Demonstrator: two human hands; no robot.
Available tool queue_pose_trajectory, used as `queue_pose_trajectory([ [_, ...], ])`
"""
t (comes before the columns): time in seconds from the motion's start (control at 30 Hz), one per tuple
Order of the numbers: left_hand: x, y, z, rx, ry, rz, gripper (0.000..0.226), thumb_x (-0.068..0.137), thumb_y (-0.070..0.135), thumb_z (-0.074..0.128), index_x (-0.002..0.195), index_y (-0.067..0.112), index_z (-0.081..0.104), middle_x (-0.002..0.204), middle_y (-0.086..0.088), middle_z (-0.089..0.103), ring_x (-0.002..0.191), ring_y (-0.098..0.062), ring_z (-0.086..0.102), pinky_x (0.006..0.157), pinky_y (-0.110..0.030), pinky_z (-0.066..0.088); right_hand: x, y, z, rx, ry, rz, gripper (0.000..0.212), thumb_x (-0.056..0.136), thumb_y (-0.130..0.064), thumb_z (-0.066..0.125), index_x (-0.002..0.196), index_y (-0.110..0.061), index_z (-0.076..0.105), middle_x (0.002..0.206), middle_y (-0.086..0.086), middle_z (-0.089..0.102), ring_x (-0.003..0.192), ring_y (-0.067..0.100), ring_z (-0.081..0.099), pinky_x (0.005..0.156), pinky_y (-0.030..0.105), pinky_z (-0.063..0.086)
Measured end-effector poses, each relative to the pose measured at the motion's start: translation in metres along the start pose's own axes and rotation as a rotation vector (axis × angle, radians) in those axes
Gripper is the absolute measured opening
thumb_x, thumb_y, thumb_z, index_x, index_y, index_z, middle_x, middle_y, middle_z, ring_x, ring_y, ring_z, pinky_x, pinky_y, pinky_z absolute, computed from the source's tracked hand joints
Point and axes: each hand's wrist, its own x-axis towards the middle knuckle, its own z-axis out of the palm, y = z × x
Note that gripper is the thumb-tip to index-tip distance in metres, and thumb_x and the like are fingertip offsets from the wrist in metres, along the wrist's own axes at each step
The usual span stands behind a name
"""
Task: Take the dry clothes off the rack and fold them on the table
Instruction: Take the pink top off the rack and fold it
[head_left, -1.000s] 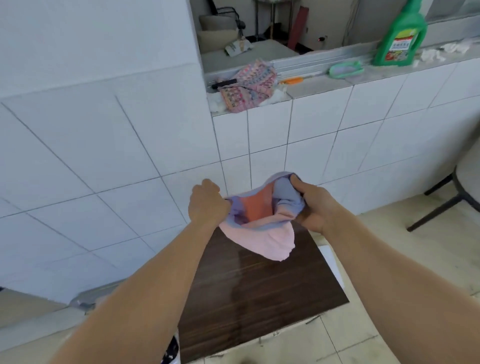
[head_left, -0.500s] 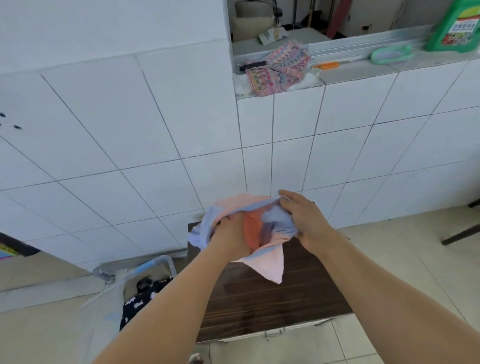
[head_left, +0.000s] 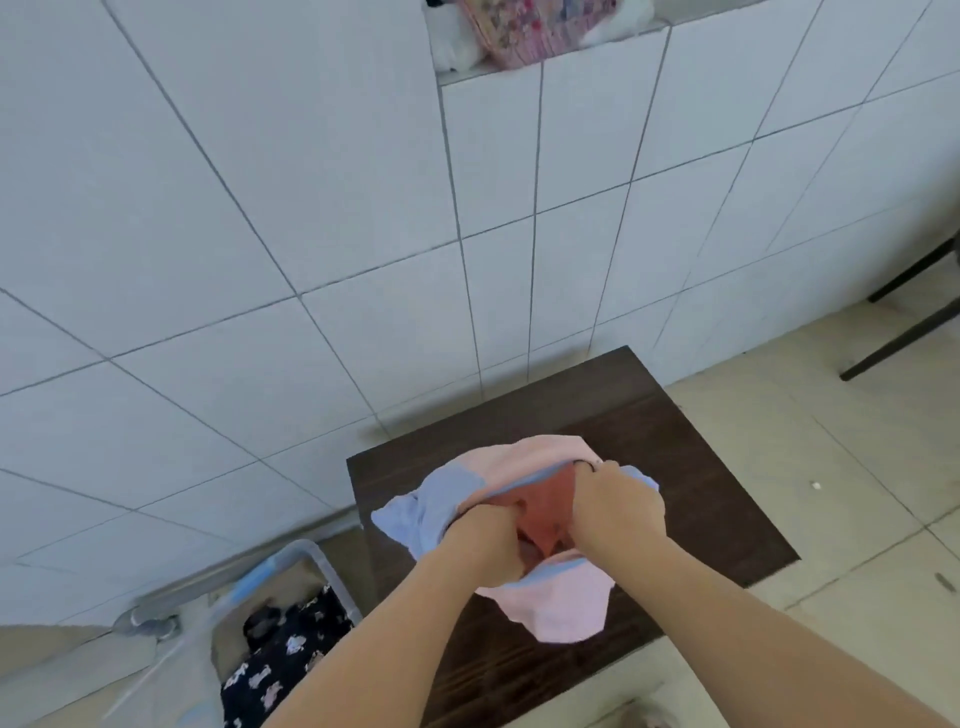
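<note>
Both hands, left hand (head_left: 488, 540) & right hand (head_left: 618, 512), grip pink garment (head_left: 550, 597) over table (head_left: 701, 467), long axis far-left to near-right

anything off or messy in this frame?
Mostly fine. The pink garment is bunched, not flat, on the table, with the left hand and the right hand gripping it. Its lower part overhangs the table's near edge.

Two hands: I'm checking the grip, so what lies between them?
In the head view, the garment's orange inner fabric shows between the left hand and right hand, over the dark table.
</note>
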Motion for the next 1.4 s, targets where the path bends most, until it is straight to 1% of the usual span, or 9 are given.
queue_pose_trajectory([
  [0.13, 0.026, -0.012, 0.010, 0.046, -0.032, 0.098, 0.035, 0.097, 0.029, 0.048, 0.131, 0.023, 0.055, 0.134, 0.001, 0.055, 0.124, -0.022, 0.048, 0.103, -0.029, 0.035, 0.014, -0.001, 0.043, -0.033, -0.073, 0.043, 0.036, 0.093, -0.014, 0.048, 0.129, -0.017, 0.045, 0.122, 0.004, 0.044, 0.101, 0.023, 0.058, 0.067, 0.029, 0.039],
  [0.23, 0.043, -0.018, 0.016, 0.069, -0.063, 0.146, 0.015, 0.092, 0.036, 0.055, 0.103, 0.036, 0.066, 0.123, 0.004, 0.064, 0.103, -0.015, 0.057, 0.090, -0.026, 0.039, 0.029, 0.000, 0.078, 0.000, -0.078, 0.021, 0.040, 0.091, -0.020, 0.053, 0.129, -0.018, 0.042, 0.121, 0.004, 0.040, 0.099, 0.024, 0.059, 0.066, 0.030, 0.038],
  [0.3, 0.064, -0.024, 0.027, 0.056, -0.024, 0.208, 0.041, 0.087, 0.036, 0.062, 0.126, 0.046, 0.052, 0.134, 0.003, 0.055, 0.114, -0.017, 0.053, 0.097, -0.030, 0.039, 0.040, -0.001, 0.105, 0.055, -0.096, -0.039, 0.048, 0.089, -0.031, 0.058, 0.130, -0.018, 0.039, 0.120, 0.004, 0.039, 0.095, 0.023, 0.056, 0.067, 0.031, 0.043],
  [0.4, 0.088, -0.041, 0.056, 0.091, 0.086, 0.271, 0.068, 0.092, 0.037, 0.058, 0.150, 0.032, 0.023, 0.151, 0.006, 0.034, 0.139, -0.015, 0.031, 0.115, -0.030, 0.023, 0.053, 0.000, 0.137, 0.161, -0.033, -0.096, 0.059, 0.084, -0.042, 0.064, 0.134, -0.024, 0.039, 0.120, 0.002, 0.039, 0.085, 0.016, 0.050, 0.071, 0.031, 0.050],
  [0.73, 0.152, -0.060, 0.067, -0.222, 0.465, 0.450, 0.048, 0.097, 0.022, 0.050, 0.144, 0.031, 0.042, 0.133, 0.010, 0.054, 0.126, -0.012, 0.048, 0.105, -0.028, 0.038, 0.107, 0.008, 0.161, 0.222, 0.259, -0.059, 0.046, 0.090, -0.046, 0.054, 0.131, -0.029, 0.047, 0.095, -0.001, 0.038, 0.081, 0.019, 0.047, 0.067, 0.032, 0.042],
  [0.87, 0.158, -0.053, 0.063, -0.066, 0.693, 0.475, 0.053, 0.089, 0.001, 0.053, 0.136, 0.024, 0.051, 0.131, 0.001, 0.057, 0.121, -0.018, 0.052, 0.103, -0.032, 0.040, 0.120, 0.013, 0.162, 0.317, 0.300, -0.072, 0.048, 0.089, -0.043, 0.055, 0.134, -0.030, 0.045, 0.098, 0.001, 0.045, 0.086, 0.021, 0.050, 0.074, 0.035, 0.048],
  [1.1, 0.172, -0.048, 0.057, -0.051, 0.713, 0.461, 0.050, 0.089, -0.003, 0.052, 0.134, 0.019, 0.051, 0.133, -0.003, 0.054, 0.122, -0.021, 0.051, 0.101, -0.031, 0.039, 0.126, 0.021, 0.165, 0.402, 0.332, -0.105, 0.053, 0.085, -0.043, 0.060, 0.135, -0.033, 0.046, 0.099, 0.002, 0.046, 0.084, 0.021, 0.049, 0.071, 0.030, 0.041],
  [1.27, 0.168, -0.048, 0.047, -0.328, 0.575, 0.438, 0.036, 0.084, 0.017, 0.068, 0.118, 0.024, 0.061, 0.114, 0.002, 0.066, 0.104, -0.018, 0.060, 0.088, -0.026, 0.047, 0.124, 0.022, 0.157, 0.491, 0.283, -0.158, 0.061, 0.084, -0.036, 0.066, 0.139, -0.032, 0.042, 0.100, 0.001, 0.044, 0.087, 0.017, 0.047, 0.074, 0.025, 0.040],
  [1.4, 0.142, -0.056, 0.050, -0.997, 0.404, 0.475, 0.054, 0.056, 0.003, 0.070, 0.108, 0.015, 0.067, 0.103, -0.007, 0.071, 0.098, -0.025, 0.066, 0.088, -0.039, 0.054, 0.104, 0.021, 0.154, 0.381, 0.300, -0.059, 0.056, 0.087, -0.044, 0.060, 0.139, -0.045, 0.037, 0.121, 0.001, 0.041, 0.115, 0.025, 0.042, 0.091, 0.037, 0.039],
])
